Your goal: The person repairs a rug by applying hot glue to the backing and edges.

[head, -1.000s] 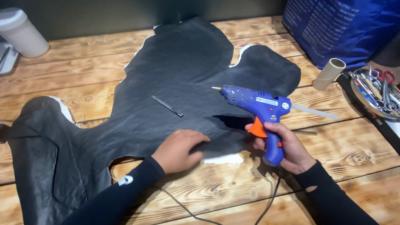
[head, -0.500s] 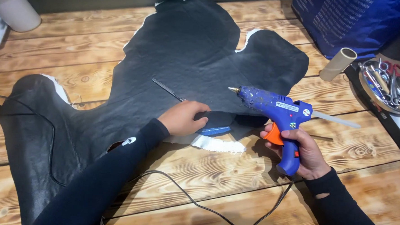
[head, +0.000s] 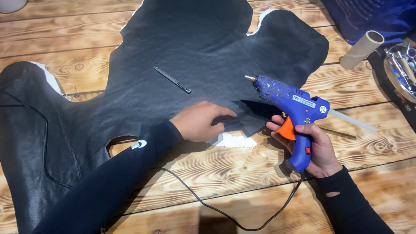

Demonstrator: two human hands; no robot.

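Wood table (head: 177, 186) | L hand (head: 199, 122) flat on leather (head: 183, 50) | R hand (head: 314, 147) grips glue gun (head: 292, 106)

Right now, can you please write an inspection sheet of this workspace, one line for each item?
Surface: wooden table, burnt grain.
Job's things: black leather spread flat; blue glue gun, glue stick at its back.
Clutter: thin dark tool on the leather; cardboard tube; metal tray of tools.
Grips: left hand presses the leather edge; right hand holds the gun.
Cables: black cord from the gun.
Surroundings: blue bag.
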